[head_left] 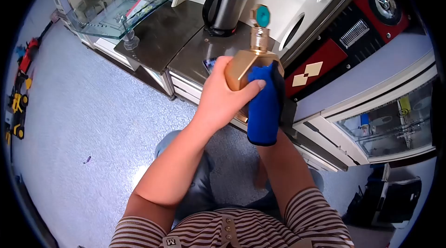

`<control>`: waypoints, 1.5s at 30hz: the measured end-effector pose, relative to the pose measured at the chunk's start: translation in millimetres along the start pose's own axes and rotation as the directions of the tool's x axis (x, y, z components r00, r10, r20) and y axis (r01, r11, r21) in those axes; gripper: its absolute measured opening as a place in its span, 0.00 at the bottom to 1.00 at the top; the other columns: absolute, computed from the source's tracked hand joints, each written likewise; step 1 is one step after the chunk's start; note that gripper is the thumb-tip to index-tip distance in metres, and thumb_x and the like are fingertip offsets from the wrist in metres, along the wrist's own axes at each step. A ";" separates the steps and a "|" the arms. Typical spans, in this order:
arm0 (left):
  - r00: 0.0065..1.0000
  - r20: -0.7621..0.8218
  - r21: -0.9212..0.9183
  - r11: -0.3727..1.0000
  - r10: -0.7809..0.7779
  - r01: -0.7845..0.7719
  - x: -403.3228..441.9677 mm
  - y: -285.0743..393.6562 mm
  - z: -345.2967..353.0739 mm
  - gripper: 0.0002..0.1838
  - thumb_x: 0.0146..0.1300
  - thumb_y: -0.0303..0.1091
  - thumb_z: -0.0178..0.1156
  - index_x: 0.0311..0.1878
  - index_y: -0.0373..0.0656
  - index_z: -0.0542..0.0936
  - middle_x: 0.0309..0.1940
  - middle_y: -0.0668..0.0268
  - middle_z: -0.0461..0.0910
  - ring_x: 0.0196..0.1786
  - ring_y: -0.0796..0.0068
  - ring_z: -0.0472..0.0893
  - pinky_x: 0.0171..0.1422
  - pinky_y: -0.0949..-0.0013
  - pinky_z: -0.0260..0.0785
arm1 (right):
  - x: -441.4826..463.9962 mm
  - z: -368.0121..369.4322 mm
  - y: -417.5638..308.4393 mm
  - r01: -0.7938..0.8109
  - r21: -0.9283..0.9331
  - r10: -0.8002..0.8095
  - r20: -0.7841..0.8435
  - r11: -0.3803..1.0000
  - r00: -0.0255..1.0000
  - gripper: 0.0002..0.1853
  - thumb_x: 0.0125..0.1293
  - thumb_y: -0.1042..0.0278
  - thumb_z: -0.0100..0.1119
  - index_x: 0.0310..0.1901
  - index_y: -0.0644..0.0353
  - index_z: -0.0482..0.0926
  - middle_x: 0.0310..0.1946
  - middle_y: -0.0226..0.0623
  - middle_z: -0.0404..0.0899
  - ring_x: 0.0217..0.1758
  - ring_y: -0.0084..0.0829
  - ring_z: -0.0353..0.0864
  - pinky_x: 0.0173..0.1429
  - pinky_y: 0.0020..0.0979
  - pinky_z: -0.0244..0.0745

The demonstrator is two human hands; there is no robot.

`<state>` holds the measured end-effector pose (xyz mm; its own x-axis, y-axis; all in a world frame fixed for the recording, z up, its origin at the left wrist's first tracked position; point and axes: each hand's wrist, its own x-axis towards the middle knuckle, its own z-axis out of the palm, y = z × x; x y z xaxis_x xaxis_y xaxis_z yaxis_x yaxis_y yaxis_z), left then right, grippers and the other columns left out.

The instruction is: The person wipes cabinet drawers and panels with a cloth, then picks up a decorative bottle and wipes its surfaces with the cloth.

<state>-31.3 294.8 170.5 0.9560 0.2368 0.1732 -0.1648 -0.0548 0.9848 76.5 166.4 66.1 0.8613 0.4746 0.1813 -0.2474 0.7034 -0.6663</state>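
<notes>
My left hand (220, 97) is wrapped around a gold, faceted bottle (241, 64), its thumb reaching across to a blue cloth mitt (264, 113) with black edging. The bottle has a ribbed gold neck and an octagonal stopper (262, 16) with a teal face, and it is held roughly upright above the cabinet edge. My right forearm (288, 166) runs up behind the blue mitt, which lies against the bottle's near right side. The mitt hides my right hand and its fingers, so I cannot see how they are placed.
A steel flask (226, 8) with a black handle stands on the dark cabinet top (193, 46). Left of it is a glass shelf (125, 11) on a glass foot. A red speaker panel (325, 57) is at right; toy vehicles (21, 101) line the left floor.
</notes>
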 end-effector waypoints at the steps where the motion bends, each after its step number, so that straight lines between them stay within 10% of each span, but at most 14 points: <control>1: 0.999 -0.044 -0.004 1.000 -0.014 0.013 1.0 -1.8 -2.5 0.30 0.60 0.41 0.74 0.60 0.40 0.72 0.43 0.66 0.80 0.46 0.78 0.79 0.53 0.72 0.73 | 12.0 -5.1 2.9 -0.028 -0.017 0.028 0.039 0.999 0.999 0.21 0.81 0.55 0.51 0.64 0.61 0.73 0.52 0.37 0.80 0.52 0.29 0.83 0.57 0.33 0.82; 8: 0.980 -0.188 -0.226 0.974 -0.062 0.018 9.4 -10.8 -17.4 0.27 0.66 0.41 0.70 0.61 0.37 0.71 0.47 0.65 0.78 0.49 0.78 0.77 0.56 0.72 0.71 | 91.9 -29.2 24.7 -0.037 -0.333 0.105 0.186 0.942 0.977 0.21 0.81 0.54 0.50 0.63 0.63 0.74 0.51 0.37 0.81 0.52 0.27 0.82 0.57 0.31 0.79; 15: 0.953 -0.301 -0.146 0.985 0.042 -0.090 13.2 -12.6 1.4 0.32 0.61 0.43 0.76 0.59 0.36 0.71 0.46 0.61 0.80 0.48 0.75 0.79 0.54 0.70 0.74 | 9.1 66.5 -88.3 0.213 -0.609 -0.243 0.033 0.764 0.969 0.22 0.77 0.52 0.57 0.62 0.61 0.76 0.54 0.39 0.79 0.58 0.34 0.79 0.65 0.36 0.73; 17: 0.947 -0.303 -0.061 0.989 0.107 -0.132 11.9 -15.4 15.1 0.32 0.61 0.43 0.76 0.59 0.36 0.71 0.46 0.60 0.80 0.48 0.74 0.80 0.54 0.69 0.75 | -34.4 93.5 -97.0 0.542 -0.814 -0.238 0.580 -0.209 0.779 0.26 0.70 0.64 0.64 0.67 0.60 0.74 0.61 0.44 0.75 0.63 0.41 0.76 0.70 0.39 0.70; 26: 0.980 -0.073 -0.059 0.980 0.186 -0.191 -7.8 -28.5 64.7 0.32 0.70 0.50 0.68 0.64 0.35 0.69 0.54 0.57 0.77 0.57 0.69 0.76 0.65 0.65 0.70 | -76.4 40.1 -114.7 0.209 -0.960 -0.690 0.281 -0.189 0.667 0.23 0.64 0.74 0.64 0.62 0.56 0.79 0.58 0.42 0.77 0.61 0.48 0.75 0.67 0.44 0.71; 31: 0.962 -0.138 0.072 0.971 0.236 -0.228 -14.5 -24.6 71.7 0.27 0.81 0.53 0.51 0.66 0.38 0.68 0.53 0.63 0.75 0.55 0.76 0.73 0.63 0.70 0.67 | -96.1 70.1 -109.2 0.396 -0.883 -0.521 0.468 -0.251 0.714 0.27 0.58 0.77 0.67 0.62 0.55 0.78 0.56 0.41 0.74 0.58 0.50 0.74 0.63 0.46 0.73; 45: 0.979 -0.085 -0.119 0.973 0.186 -0.195 -31.1 -24.9 86.8 0.22 0.84 0.49 0.46 0.62 0.38 0.70 0.51 0.65 0.76 0.54 0.78 0.74 0.62 0.68 0.68 | -132.5 59.6 -112.2 0.443 -0.878 -0.552 0.464 -0.182 0.693 0.25 0.59 0.73 0.70 0.60 0.55 0.79 0.55 0.40 0.74 0.57 0.47 0.74 0.64 0.44 0.73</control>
<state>-35.9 204.7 139.5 0.8845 0.3043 0.3538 -0.3761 0.0160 0.9265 -36.3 56.1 160.0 0.5276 0.1862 0.8288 0.8160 -0.3822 -0.4336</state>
